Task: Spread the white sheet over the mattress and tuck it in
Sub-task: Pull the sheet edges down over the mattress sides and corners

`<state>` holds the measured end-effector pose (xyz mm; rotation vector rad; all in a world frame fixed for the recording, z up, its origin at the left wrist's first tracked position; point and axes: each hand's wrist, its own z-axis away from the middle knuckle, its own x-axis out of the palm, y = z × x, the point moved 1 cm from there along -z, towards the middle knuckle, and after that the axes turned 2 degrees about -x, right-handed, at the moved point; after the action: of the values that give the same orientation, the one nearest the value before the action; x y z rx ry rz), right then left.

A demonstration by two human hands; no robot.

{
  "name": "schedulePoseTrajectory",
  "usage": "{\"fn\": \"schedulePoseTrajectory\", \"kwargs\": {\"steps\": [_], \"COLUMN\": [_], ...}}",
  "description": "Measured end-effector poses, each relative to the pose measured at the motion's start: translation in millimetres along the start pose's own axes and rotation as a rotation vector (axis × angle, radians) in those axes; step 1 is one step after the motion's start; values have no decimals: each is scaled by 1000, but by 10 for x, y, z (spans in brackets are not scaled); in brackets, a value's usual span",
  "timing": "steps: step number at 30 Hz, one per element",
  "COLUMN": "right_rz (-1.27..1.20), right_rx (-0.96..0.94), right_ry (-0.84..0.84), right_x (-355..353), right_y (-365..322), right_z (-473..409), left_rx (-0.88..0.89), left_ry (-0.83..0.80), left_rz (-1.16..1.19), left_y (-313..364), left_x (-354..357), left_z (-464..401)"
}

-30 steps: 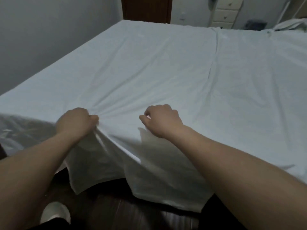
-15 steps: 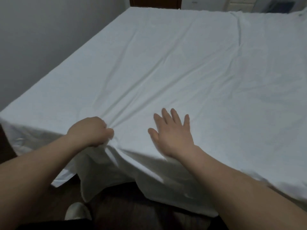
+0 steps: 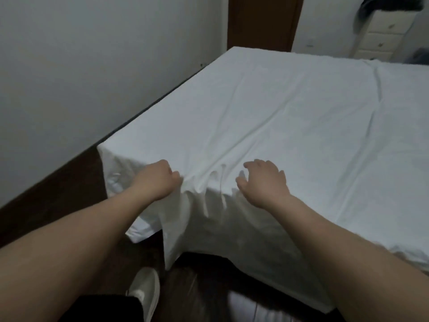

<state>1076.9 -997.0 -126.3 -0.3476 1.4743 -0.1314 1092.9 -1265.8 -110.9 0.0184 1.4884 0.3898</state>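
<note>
Gripping the sheet (image 3: 290, 117) hem, left hand (image 3: 157, 180) bunches folds running away diagonally.

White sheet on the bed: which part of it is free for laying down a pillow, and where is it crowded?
Free: the wide flat stretch of the white sheet, between the wall-side edge and the long crease on the right. Crowded: the near edge, where the left hand grips bunched folds and the right hand hovers beside them.

No legible text, perhaps from blur.
</note>
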Motion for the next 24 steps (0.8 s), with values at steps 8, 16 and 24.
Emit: {"fn": "schedulePoseTrajectory", "kwargs": {"steps": [8, 16, 24], "right_rz": [31, 66, 6], "right_rx": [-377, -465, -427], "right_ry": [-49, -98, 23], "right_x": [577, 925, 1017], "right_y": [-1820, -2455, -2440], "right_z": [-346, -632, -1085], "left_rx": [-533, -599, -295], "left_ry": [97, -77, 152], "left_rz": [337, 567, 253], "left_y": [-1497, -1528, -1650], "left_x": [-219, -91, 44], "left_z": [-347, -895, -1220]}}
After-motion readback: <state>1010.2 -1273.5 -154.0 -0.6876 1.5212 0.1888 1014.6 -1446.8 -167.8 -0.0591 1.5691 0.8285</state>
